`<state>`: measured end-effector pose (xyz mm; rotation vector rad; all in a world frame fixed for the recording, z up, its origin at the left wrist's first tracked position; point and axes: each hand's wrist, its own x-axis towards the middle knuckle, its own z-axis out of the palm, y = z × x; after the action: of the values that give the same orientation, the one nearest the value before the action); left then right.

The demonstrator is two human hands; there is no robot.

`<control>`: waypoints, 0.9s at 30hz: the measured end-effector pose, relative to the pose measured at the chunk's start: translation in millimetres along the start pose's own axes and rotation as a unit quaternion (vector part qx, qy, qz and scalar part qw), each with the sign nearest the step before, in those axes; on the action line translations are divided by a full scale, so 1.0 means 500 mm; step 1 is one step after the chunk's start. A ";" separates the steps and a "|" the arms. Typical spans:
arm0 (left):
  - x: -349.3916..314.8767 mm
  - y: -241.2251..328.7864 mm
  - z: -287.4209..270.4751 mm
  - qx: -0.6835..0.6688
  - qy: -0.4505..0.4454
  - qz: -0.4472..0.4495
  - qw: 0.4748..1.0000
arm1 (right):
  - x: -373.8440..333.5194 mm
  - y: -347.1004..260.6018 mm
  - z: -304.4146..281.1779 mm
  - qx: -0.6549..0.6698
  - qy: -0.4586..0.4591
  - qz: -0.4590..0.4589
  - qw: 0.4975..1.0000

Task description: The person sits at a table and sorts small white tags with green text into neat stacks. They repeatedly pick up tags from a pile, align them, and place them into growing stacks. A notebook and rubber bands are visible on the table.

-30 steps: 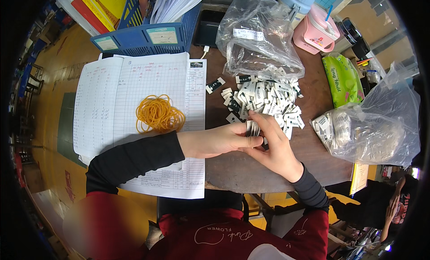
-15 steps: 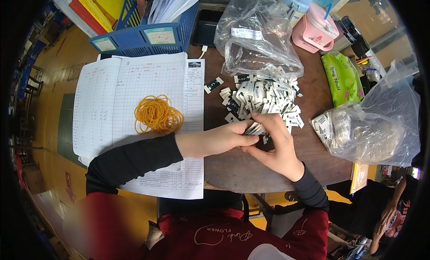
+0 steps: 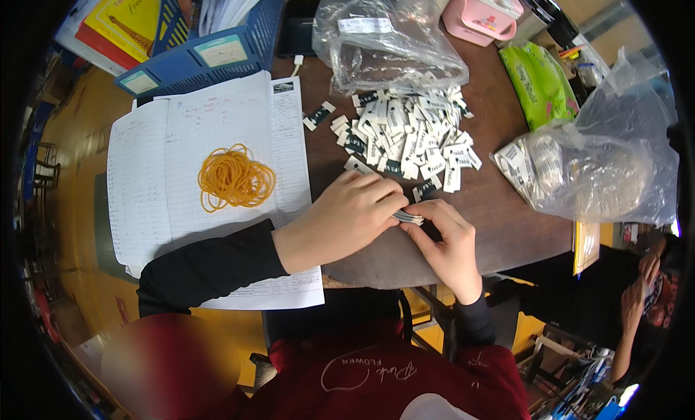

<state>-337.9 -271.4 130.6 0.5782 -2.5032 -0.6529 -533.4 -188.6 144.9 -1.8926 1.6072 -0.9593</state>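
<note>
Between my two hands is a small stack of labels [image 3: 410, 217], its layered edges showing. My left hand [image 3: 346, 219], back upward, has its fingers curled over the stack's left end. The thumb and fingers of my right hand [image 3: 450, 245] pinch the other end. Just beyond my hands lies a loose pile of small white and black labels [image 3: 416, 134], heaped on the brown table. One dark label [image 3: 319, 116] lies apart, to the left of the pile. How much of the stack my left hand covers is hidden.
Left of my hands, orange rubber bands [image 3: 237, 177] lie on an open notebook [image 3: 148, 196]. Behind are a blue file basket [image 3: 210, 54] and a clear plastic bag [image 3: 394, 51]. Rightward are a green packet [image 3: 537, 83], a bag of bundled labels [image 3: 579, 167] and another person's hands [image 3: 637, 286].
My left hand has turned back-up over the stack, and the stack's edge now faces right. The whole view has shifted, so the table things appear higher and farther left.
</note>
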 end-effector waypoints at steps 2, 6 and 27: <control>-0.005 -0.002 0.004 0.019 -0.011 0.011 1.000 | -0.024 -0.008 0.012 -0.073 0.028 0.006 0.997; -0.010 0.003 0.012 -0.023 -0.023 0.019 0.999 | -0.054 -0.037 0.037 -0.052 0.112 0.037 0.992; 0.003 -0.041 0.004 -0.250 -0.056 -0.041 0.966 | -0.069 -0.017 0.040 -0.037 0.131 0.074 0.988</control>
<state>-334.5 -287.9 118.7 0.4623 -2.2885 -1.3271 -514.9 -154.9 131.1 -1.7197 1.9293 -1.1360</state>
